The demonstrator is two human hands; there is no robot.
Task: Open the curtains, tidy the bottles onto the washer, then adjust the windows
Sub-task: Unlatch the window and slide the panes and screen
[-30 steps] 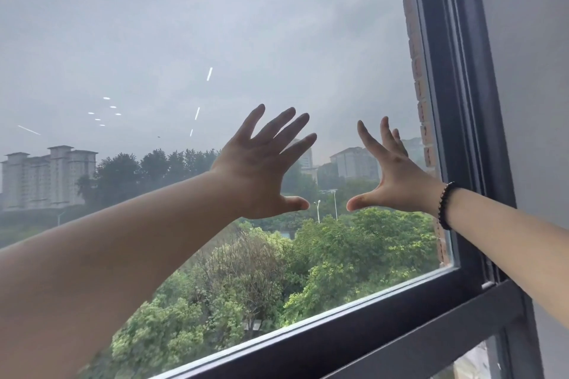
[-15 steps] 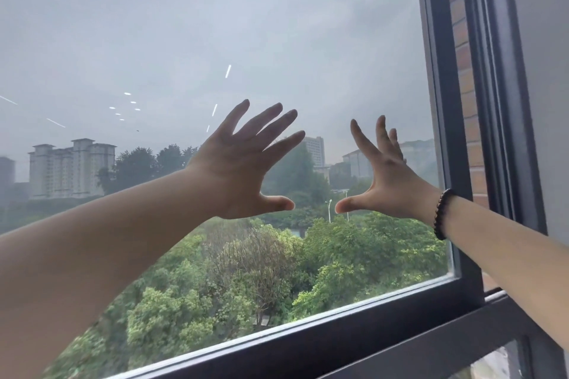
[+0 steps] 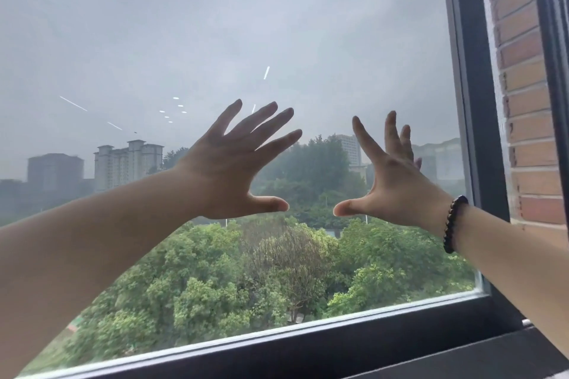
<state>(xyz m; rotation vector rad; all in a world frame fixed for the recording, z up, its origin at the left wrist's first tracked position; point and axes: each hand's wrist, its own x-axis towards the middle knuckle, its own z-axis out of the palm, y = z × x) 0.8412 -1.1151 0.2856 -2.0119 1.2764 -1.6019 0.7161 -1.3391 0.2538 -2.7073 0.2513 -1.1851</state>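
A large sliding window pane (image 3: pixel 215 40) in a dark frame (image 3: pixel 471 101) fills the view. My left hand (image 3: pixel 234 163) lies flat against the glass with fingers spread, a little left of centre. My right hand (image 3: pixel 394 181), with a dark bead bracelet (image 3: pixel 454 224) at the wrist, presses the glass beside it, fingers apart, thumbs pointing at each other. Neither hand holds anything. To the right of the pane's upright frame a strip of brick wall (image 3: pixel 523 101) shows in a gap.
The dark outer frame (image 3: pixel 554 40) runs down the far right edge. The lower rail and sill (image 3: pixel 338 351) cross the bottom. Trees and tall buildings lie outside behind the glass. No curtains, bottles or washer are in view.
The gap at the right has widened, showing more brick wall. The pane's upright frame sits further from the outer frame. Both hands stay flat on the glass.
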